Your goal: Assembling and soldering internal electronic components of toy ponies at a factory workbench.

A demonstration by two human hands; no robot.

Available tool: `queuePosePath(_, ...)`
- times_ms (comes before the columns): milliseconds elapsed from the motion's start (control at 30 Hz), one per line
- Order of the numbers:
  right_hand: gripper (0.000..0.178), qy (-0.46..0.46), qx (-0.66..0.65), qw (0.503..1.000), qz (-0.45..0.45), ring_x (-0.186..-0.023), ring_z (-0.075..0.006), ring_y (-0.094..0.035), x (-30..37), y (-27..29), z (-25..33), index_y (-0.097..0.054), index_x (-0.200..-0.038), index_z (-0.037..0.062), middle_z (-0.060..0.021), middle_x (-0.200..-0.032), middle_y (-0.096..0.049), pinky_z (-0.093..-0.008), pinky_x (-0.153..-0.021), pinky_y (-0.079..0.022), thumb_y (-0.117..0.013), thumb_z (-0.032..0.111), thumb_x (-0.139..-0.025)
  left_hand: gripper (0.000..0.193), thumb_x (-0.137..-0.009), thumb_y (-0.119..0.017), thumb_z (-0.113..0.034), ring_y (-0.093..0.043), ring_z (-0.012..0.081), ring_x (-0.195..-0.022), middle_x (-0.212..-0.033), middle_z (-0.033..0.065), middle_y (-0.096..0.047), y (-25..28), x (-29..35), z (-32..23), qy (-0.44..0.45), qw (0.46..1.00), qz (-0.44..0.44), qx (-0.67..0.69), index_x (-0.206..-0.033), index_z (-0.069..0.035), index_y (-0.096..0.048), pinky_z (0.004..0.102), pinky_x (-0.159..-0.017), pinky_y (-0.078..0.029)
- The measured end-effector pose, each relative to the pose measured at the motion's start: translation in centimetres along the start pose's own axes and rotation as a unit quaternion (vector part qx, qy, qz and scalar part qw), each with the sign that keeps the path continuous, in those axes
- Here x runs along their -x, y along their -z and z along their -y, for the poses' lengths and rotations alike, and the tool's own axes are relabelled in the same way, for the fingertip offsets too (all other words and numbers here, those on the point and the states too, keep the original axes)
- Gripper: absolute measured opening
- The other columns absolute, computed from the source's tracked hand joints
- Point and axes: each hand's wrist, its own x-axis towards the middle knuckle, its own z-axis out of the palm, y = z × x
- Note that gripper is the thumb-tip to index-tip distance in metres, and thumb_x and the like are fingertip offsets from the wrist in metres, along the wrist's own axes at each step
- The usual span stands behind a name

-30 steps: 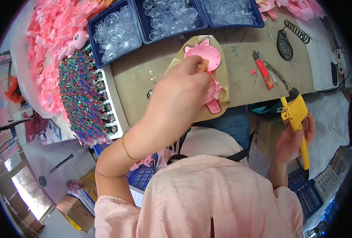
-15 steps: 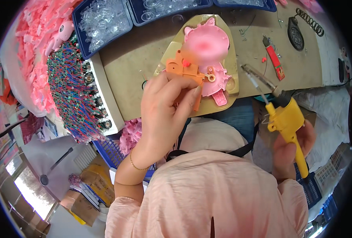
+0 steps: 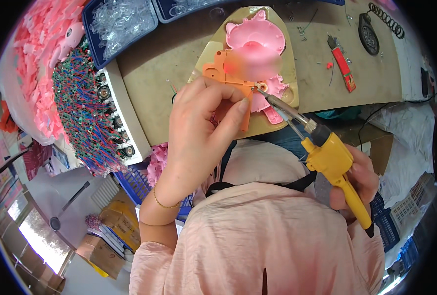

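Observation:
My left hand (image 3: 199,118) pinches an orange plastic part (image 3: 217,73) over the pink toy shell, thumb and forefinger closed on it. In my right hand (image 3: 358,182) is a yellow soldering iron (image 3: 330,156) with a feed tube along its barrel. The iron's tip meets the orange part beside a small ring-shaped end, near my left fingertips; whether it touches cannot be made out. Under the part lies a pink animal-shaped shell (image 3: 258,39) with ears, set in a yellowish holder (image 3: 286,64). A blurred pink patch covers the shell's middle.
Blue bins (image 3: 147,24) of clear plastic pieces stand at the back. Left of the holder, a white tray (image 3: 130,110) carries speakers and bundled wires (image 3: 83,108), beside heaped pink parts (image 3: 36,83). A red-handled cutter (image 3: 343,68) and a black oval speaker-like piece (image 3: 368,39) lie at right.
My right hand has brought the soldering iron leftward, its tip now at the orange part. My left hand keeps its pinch. The whole view has shifted slightly.

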Motion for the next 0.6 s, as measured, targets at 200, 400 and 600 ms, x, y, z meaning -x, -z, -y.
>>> queuePosePath(200, 0.049, -0.02, -0.069, 0.996, 0.059, -0.096, -0.0384, -0.06, -0.9, 0.2, -0.1, -0.036, -0.117, 0.0052, -0.0379, -0.115, -0.046, -0.042, -0.081, -0.05, -0.068, 0.008, -0.079, 0.008, -0.077, -0.064, -0.012, -0.049, 0.0218, -0.069, -0.072, 0.0052, -0.053, 0.1, -0.2, -0.2, -0.002, 1.0, 0.005, 0.017, -0.076, -0.005, -0.061, 0.0323, -0.071, -0.038)
queuePosePath(400, 0.047, -0.518, -0.351, 0.779, 0.046, -0.081, -0.0273, -0.065, -1.8, 1.5, 2.1, -0.044, -0.123, -0.0025, -0.0248, -0.105, -0.06, -0.0323, -0.069, -0.051, -0.061, 0.01, -0.081, 0.01, -0.081, -0.063, -0.008, -0.05, 0.0094, -0.071, -0.081, 0.0039, -0.053, 0.6, -0.2, 0.0, -0.013, 0.999, 0.032, -0.037, -0.079, 0.002, -0.059, 0.0217, -0.064, -0.04)
queuePosePath(600, 0.047, -0.189, -0.117, 0.967, 0.121, -0.069, -0.0279, -0.064, -0.9, 0.5, 1.1, -0.046, -0.12, -0.0072, -0.0225, -0.099, -0.062, -0.0296, -0.061, -0.049, -0.061, 0.01, -0.079, 0.011, -0.08, -0.064, -0.008, -0.051, 0.0099, -0.07, -0.08, 0.0044, -0.053, 0.8, -0.1, -0.1, -0.006, 0.998, 0.042, -0.037, -0.08, 0.002, -0.059, 0.0217, -0.063, -0.04)
